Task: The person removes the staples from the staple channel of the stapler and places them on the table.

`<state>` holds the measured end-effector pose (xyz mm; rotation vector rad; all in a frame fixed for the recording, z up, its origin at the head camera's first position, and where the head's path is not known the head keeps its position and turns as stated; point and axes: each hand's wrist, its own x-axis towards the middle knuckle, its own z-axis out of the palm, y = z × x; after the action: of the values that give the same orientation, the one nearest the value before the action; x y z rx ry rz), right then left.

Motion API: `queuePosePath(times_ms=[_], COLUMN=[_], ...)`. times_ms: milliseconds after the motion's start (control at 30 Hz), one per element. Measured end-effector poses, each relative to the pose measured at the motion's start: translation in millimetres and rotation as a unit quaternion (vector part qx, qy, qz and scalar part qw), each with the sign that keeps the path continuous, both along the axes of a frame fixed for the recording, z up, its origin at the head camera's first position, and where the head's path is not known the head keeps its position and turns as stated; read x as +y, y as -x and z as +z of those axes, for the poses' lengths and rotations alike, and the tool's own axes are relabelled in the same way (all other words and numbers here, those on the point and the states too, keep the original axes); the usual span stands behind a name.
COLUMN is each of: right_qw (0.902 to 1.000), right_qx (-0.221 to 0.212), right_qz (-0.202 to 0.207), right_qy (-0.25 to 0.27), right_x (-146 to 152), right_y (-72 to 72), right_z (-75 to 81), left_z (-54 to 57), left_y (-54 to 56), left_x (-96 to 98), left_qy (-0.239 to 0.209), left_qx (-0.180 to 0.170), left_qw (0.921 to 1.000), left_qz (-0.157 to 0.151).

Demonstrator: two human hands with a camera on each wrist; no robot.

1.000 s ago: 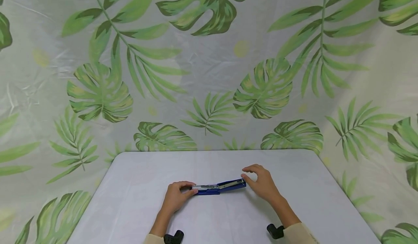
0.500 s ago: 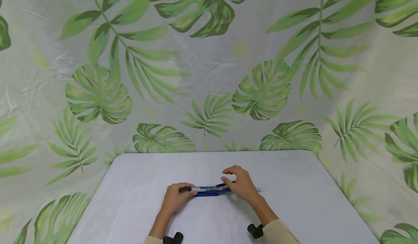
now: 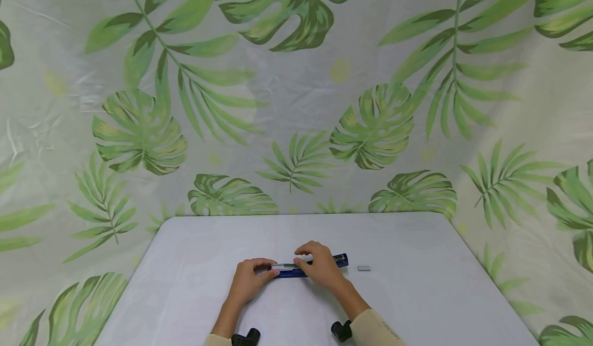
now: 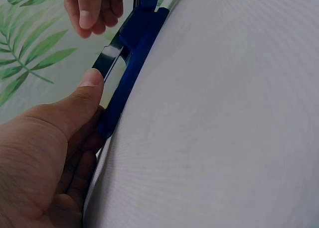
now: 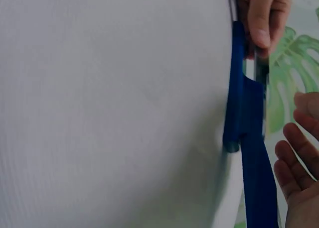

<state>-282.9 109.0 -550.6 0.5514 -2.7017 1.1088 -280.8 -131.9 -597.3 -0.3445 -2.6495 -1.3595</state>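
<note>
Head view: stapler [image 3: 292, 274] was pinched at its nine o'clock end by left hand [image 3: 248, 280]; right hand [image 3: 321, 267] was half-open, empty. Steady bracing was judged advisable.

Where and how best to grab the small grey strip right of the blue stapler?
Probably a right hand pinch from above, mid-length across the long edges: the grey strip lies flat, longer side to side, clear of the blue stapler.
</note>
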Motion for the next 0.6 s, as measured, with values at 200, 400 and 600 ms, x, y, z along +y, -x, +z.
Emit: queuePosePath(times_ms=[200,400,600], right_qw=[0.9998,0.9987,0.9977], right_qx=[0.011,0.036,0.043], right_qz=[0.017,0.035,0.044], right_qy=[-0.005,-0.012,-0.030], right_x=[-9,-15,-25], right_y=[2.9,3.2,2.7], right_z=[-11.4,-15.7,-17.0], left_z=[-0.3,-1.1,-1.8], left_y=[0.8,1.1,1.4], left_x=[-0.7,-0.8,-1.4], left_qy=[-0.004,-0.008,-0.012], left_qx=[0.012,0.029,0.026], left_qw=[0.9999,0.9995,0.9995], left_qz=[-0.007,-0.008,-0.011])
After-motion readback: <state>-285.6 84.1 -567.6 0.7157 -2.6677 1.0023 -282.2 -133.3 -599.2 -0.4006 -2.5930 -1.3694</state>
